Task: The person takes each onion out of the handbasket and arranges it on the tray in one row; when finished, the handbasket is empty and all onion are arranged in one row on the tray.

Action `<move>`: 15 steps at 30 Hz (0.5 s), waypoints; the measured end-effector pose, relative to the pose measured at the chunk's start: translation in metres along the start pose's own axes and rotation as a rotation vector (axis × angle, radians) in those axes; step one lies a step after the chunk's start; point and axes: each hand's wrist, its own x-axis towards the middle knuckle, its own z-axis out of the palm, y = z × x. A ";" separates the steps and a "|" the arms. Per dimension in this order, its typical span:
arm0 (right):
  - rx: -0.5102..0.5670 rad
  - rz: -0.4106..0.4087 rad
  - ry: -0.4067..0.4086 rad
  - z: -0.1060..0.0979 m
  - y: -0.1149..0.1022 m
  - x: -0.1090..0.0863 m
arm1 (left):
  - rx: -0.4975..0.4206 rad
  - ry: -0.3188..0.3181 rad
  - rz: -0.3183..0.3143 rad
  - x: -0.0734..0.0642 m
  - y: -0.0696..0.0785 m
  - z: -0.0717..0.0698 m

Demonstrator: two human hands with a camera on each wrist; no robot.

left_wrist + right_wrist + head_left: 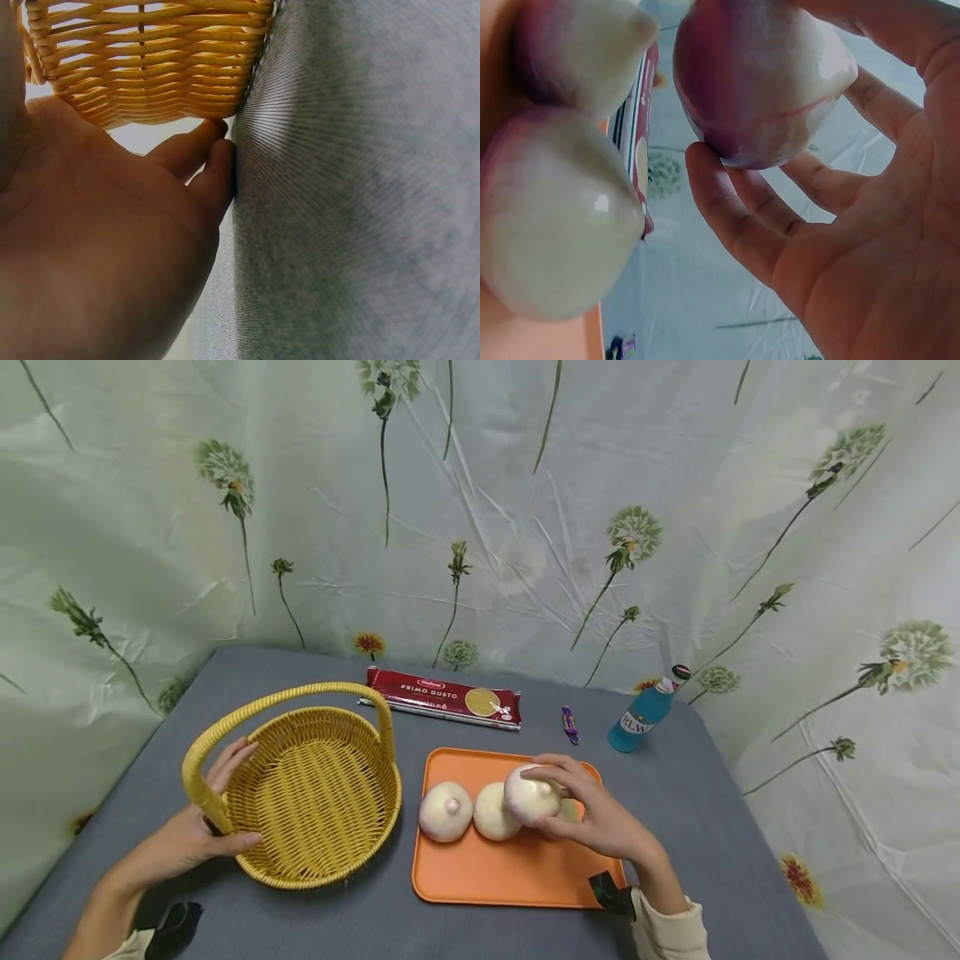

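In the head view, my left hand (191, 827) holds the left side of a round yellow wicker basket (315, 802) with a hooped handle. Its thumb lies at the near rim and its fingers reach past the handle's foot; the left wrist view shows two fingertips low against the woven wall (165, 82). My right hand (592, 810) grips a purple-and-white onion (531, 795), thumb and fingers around it, over an orange tray (517, 877). Two more onions sit on the tray, a left onion (446, 812) and a middle onion (493, 814). A pale round thing (572, 811) is partly hidden behind my right hand.
Behind the basket and tray lies a red pasta packet (442, 697). A small purple wrapped candy (570, 725) and a blue bottle (645, 717) with a dark cap are at the back right. A flower-printed curtain (510, 510) hangs behind the grey table (360, 927).
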 end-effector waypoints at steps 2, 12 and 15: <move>0.003 -0.003 0.010 -0.002 0.002 -0.002 | -0.003 -0.002 -0.004 0.000 0.000 0.001; 0.040 -0.005 0.019 -0.017 0.015 -0.010 | -0.009 -0.001 0.044 0.001 -0.003 0.000; 0.055 0.012 0.023 -0.023 0.019 -0.013 | -0.018 0.004 0.079 0.002 -0.005 0.002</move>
